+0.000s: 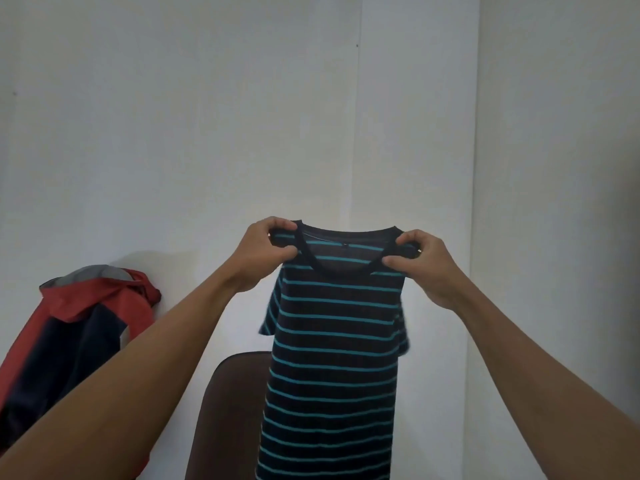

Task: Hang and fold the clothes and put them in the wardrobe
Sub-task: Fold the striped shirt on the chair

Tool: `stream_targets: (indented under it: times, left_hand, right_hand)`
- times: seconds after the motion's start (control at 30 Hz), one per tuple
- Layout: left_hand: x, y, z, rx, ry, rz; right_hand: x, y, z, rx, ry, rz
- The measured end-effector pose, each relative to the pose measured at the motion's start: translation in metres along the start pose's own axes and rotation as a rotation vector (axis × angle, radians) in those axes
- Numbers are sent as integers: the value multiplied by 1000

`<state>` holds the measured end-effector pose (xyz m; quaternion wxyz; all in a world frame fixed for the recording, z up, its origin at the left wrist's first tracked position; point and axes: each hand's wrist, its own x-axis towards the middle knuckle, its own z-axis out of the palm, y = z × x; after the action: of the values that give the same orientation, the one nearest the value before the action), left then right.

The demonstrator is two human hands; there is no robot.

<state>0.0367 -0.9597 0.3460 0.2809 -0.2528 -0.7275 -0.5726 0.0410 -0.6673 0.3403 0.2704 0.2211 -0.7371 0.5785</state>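
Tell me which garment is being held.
The dark T-shirt with teal stripes, pinched at its shoulders by the left hand and right hand. The red and navy jacket sits untouched at the left.

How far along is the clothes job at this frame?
Done: nothing that shows; no garment is seen folded or hung. In hand: the left hand and right hand pinch the striped T-shirt at its shoulders, holding it up unfolded. Left: folding or hanging this shirt, and the red and navy jacket lying loose by the wall.
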Motion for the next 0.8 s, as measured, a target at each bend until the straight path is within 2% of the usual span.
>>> stream_targets:
  times: [0.13, 0.2, 0.3, 0.47, 0.67, 0.8]
  left_hand:
    - [2, 1, 6, -86, -48, -27]
    - [3, -1, 7, -156, -67, -45]
    - [4, -9, 7, -272, -77, -52]
    - [0, -16, 7, -457, -39, -59]
    - [-5, -42, -2, -359, -113, -67]
    - [-8, -64, -13, -334, -85, -102]
  right_hand:
    - [-1, -3, 9, -48, -9, -22]
    - [0, -1, 9, 5, -40, -36]
    - [3, 1, 9, 170, -62, -42]
    - [7, 1, 22, 510, -40, 58]
    - [11, 18, 49, 536, -101, 111]
    - [13, 33, 67, 519, -133, 149]
